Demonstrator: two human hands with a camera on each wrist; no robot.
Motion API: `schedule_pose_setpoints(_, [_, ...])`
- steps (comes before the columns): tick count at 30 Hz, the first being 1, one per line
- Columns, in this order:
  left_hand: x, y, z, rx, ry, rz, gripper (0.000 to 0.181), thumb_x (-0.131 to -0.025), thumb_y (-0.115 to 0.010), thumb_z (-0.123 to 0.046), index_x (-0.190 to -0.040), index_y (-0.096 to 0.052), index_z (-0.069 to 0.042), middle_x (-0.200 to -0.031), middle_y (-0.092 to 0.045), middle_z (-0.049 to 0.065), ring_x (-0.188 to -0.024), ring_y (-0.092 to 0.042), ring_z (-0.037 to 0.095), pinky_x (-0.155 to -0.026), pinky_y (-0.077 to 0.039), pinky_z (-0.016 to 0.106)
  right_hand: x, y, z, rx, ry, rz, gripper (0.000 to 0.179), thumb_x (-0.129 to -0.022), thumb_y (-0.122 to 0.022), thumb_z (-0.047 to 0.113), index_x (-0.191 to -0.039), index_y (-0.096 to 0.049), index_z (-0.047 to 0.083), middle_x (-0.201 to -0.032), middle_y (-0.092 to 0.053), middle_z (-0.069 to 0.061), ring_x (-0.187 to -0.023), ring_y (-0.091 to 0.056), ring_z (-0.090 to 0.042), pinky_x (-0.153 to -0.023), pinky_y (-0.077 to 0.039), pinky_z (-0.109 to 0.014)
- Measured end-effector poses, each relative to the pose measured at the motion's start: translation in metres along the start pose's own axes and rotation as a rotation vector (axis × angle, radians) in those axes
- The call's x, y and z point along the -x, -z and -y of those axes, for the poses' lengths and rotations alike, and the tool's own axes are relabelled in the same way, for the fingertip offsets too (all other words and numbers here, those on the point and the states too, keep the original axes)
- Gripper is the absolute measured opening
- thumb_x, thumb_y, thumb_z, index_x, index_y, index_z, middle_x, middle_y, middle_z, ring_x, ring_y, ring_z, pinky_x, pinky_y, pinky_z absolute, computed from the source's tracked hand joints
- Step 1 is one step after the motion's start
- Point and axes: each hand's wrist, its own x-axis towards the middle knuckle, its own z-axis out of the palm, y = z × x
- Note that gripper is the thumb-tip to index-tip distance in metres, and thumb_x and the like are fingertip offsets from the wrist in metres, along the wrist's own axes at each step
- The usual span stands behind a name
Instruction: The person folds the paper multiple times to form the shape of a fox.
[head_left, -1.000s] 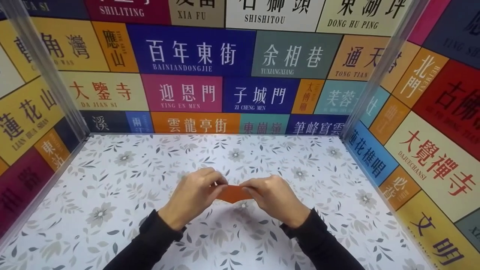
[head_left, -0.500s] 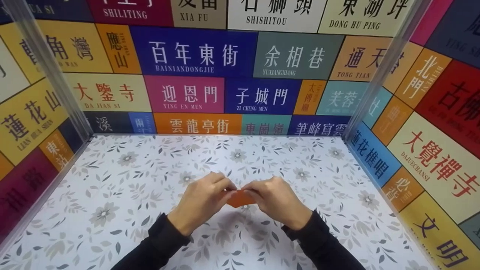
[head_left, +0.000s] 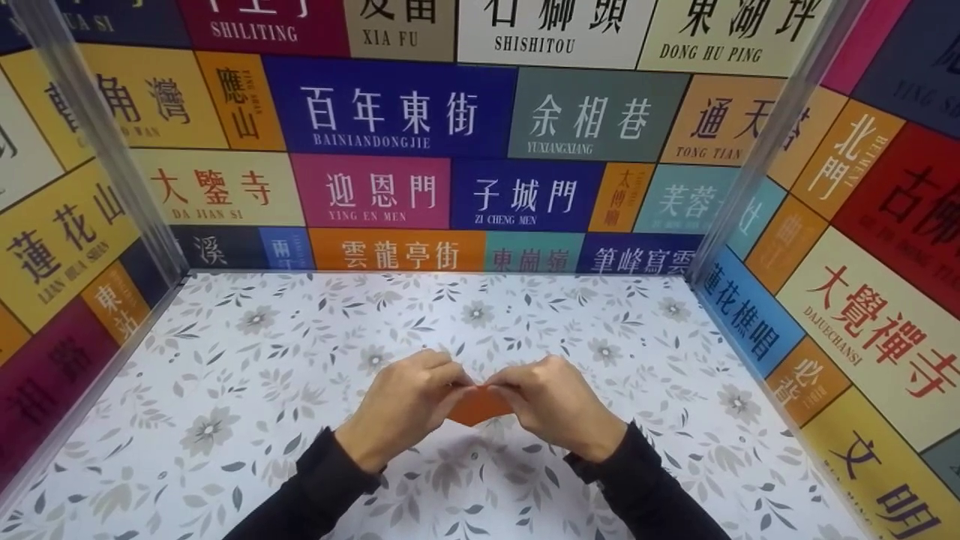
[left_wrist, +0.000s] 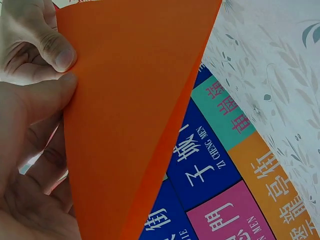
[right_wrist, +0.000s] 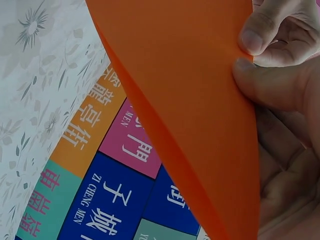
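Observation:
A sheet of orange paper point(head_left: 474, 409), folded into a triangle, hangs above the tabletop between the two hands, its point downward in the head view. My left hand point(head_left: 409, 401) pinches the long top edge just left of the middle. On the other side, my right hand point(head_left: 559, 401) pinches the same edge, and the two thumb tips almost meet. The left wrist view shows the paper point(left_wrist: 125, 100) with its two layers slightly parted along a slanting side. A similar gap runs along the paper point(right_wrist: 175, 85) in the right wrist view. Most fingertips are hidden behind the sheet.
Beneath the hands spreads a white tabletop point(head_left: 247, 397) printed with grey flowers and leaves. Upright panels with coloured name blocks enclose it at the back point(head_left: 390, 105), left point(head_left: 67, 247) and right point(head_left: 870, 300). Clear strips point(head_left: 150, 217) run up the corners.
My left hand has slid right along the top edge, closer to the right hand. The right hand has barely moved. The paper sits slightly lower in the head view.

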Motion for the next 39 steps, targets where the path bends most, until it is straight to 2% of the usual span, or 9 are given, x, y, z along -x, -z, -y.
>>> schedule_pose_setpoints(8, [-0.001, 0.009, 0.006, 0.015, 0.018, -0.002, 0.011, -0.094, -0.096, -0.009, -0.097, -0.087, -0.016, -0.091, -0.082, -0.003, -0.086, -0.08, 0.013, -0.079, -0.069, 0.028, 0.003, 0.007, -0.009, -0.03, -0.02, 0.003, 0.008, -0.102, -0.087, 0.004, -0.107, -0.092, 0.009, -0.096, -0.091, -0.003, -0.081, -0.087, -0.014, -0.074, -0.071, -0.027])
schedule_pose_setpoints(15, [-0.002, 0.023, 0.019, 0.055, 0.091, 0.0, 0.007, -0.097, -0.094, -0.012, -0.099, -0.088, -0.014, -0.091, -0.083, 0.0, -0.082, -0.079, 0.012, -0.077, -0.069, 0.027, 0.006, 0.02, -0.023, -0.074, -0.066, -0.017, 0.009, -0.1, -0.088, 0.001, -0.106, -0.091, 0.007, -0.097, -0.091, -0.007, -0.081, -0.088, -0.017, -0.075, -0.071, -0.026])
schedule_pose_setpoints(25, [-0.002, 0.041, 0.035, 0.038, 0.138, -0.023, 0.006, -0.1, -0.094, -0.014, -0.099, -0.088, -0.013, -0.091, -0.083, 0.001, -0.081, -0.077, 0.011, -0.075, -0.067, 0.029, 0.01, 0.035, -0.039, -0.045, -0.12, -0.039, 0.01, -0.101, -0.087, 0.001, -0.105, -0.092, 0.008, -0.098, -0.091, -0.005, -0.086, -0.089, -0.017, -0.077, -0.073, -0.036])
schedule_pose_setpoints(39, [-0.003, 0.044, 0.038, 0.007, 0.164, -0.004, 0.006, -0.099, -0.095, -0.015, -0.1, -0.089, -0.014, -0.092, -0.084, 0.001, -0.082, -0.077, 0.012, -0.075, -0.067, 0.03, 0.01, 0.036, -0.042, -0.021, -0.123, -0.039, 0.01, -0.1, -0.089, 0.002, -0.106, -0.092, 0.009, -0.097, -0.091, -0.005, -0.085, -0.089, -0.017, -0.078, -0.073, -0.037])
